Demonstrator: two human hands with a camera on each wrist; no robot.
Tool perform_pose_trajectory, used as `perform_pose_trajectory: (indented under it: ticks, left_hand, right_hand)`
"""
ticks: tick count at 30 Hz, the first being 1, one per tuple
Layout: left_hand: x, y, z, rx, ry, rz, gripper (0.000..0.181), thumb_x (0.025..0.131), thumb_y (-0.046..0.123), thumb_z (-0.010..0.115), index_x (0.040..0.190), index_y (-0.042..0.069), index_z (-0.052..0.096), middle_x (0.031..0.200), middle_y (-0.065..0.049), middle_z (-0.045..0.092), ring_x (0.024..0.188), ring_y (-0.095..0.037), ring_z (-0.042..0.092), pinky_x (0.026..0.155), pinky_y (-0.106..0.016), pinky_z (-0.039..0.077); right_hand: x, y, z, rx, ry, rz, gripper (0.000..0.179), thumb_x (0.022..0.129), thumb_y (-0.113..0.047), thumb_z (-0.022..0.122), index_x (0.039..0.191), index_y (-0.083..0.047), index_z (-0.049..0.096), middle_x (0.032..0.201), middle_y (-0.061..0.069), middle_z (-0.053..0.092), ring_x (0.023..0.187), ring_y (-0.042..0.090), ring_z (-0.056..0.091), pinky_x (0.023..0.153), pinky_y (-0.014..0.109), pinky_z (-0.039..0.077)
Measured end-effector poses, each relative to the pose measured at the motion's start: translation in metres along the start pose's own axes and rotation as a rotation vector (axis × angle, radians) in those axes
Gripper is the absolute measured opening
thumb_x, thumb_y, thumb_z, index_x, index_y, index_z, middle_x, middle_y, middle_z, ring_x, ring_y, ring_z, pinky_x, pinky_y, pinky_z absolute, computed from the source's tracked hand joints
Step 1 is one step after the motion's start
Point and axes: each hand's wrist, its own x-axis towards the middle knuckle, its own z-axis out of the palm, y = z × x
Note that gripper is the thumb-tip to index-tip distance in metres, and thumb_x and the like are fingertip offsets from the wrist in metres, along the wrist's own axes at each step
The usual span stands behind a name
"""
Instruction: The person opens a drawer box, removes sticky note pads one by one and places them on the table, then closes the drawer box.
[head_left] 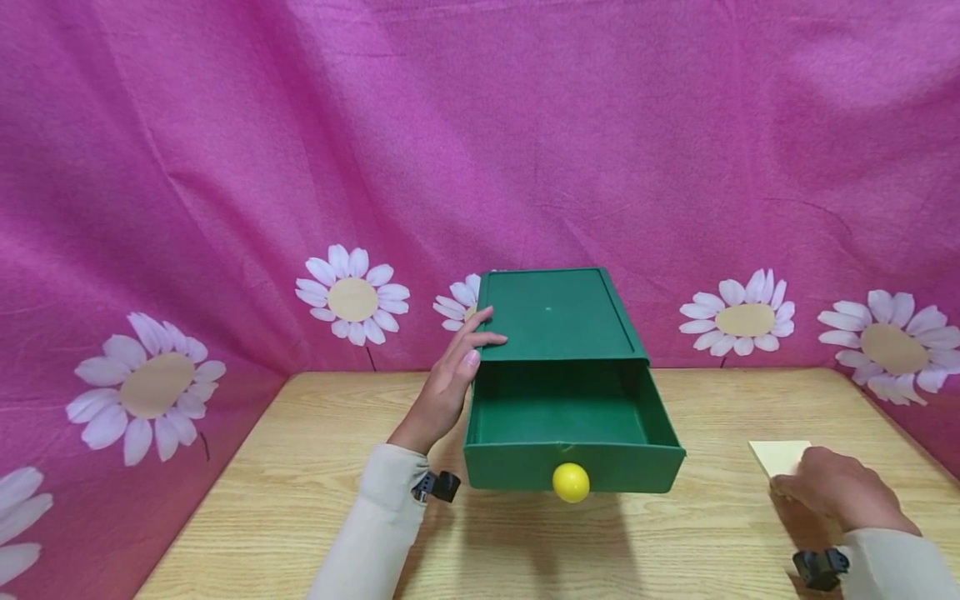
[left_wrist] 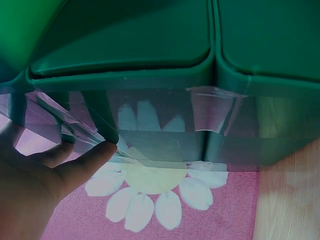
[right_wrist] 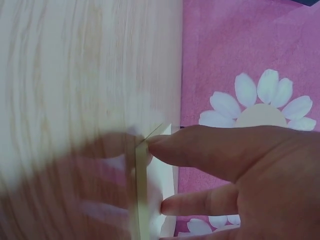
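Note:
A green plastic drawer box (head_left: 555, 312) stands on the table with its drawer (head_left: 525, 467) pulled out toward me. On the drawer's front is a round yellow knob (head_left: 571, 482). My left hand (head_left: 442, 392) rests against the box's left side, its fingers reaching over the top edge. Its fingertips touch the clear strip along the green side (left_wrist: 165, 80) in the left wrist view. Off to the right, my right hand (head_left: 843, 492) holds a pale yellow sticky note pad (head_left: 776, 454) at the tabletop. The thumb (right_wrist: 185, 145) is at the pad's corner, the other fingers spread along it.
The light wooden table (head_left: 352, 417) runs back to a pink cloth (head_left: 525, 150) printed with white daisies. Cloth also borders the table on both sides. Small black cameras are strapped at both wrists, over light sleeves (head_left: 375, 525).

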Motion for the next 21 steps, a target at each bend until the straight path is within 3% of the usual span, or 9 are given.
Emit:
perform_pose_trajectory:
  ticks: [6,21]
  left_hand:
    - [0.0004,-0.0012,0.0000,-0.001,-0.002,0.002,0.038,0.100,0.009,0.028,0.130,0.002,0.050,0.157,-0.014,0.023,0.145,-0.026,0.016,0.110,-0.059,0.022]
    - [-0.0005,0.0007,0.0006,0.002,0.004,0.000,0.038,0.101,0.014,0.028,0.130,0.002,0.049,0.157,-0.011,0.023,0.145,-0.022,0.016,0.111,-0.059,0.021]
  right_hand:
    - [0.0003,0.0020,-0.0008,-0.011,0.012,-0.016,0.048,0.082,-0.039,0.066,0.091,0.007,0.058,0.078,0.014,0.052,0.075,0.031,0.052,0.066,0.052,0.047]
    - [0.0019,0.0021,-0.0012,0.011,0.012,-0.007,0.042,0.083,-0.037,0.067,0.087,0.002,0.052,0.074,0.010,0.044,0.072,0.028,0.047,0.063,0.044,0.041]
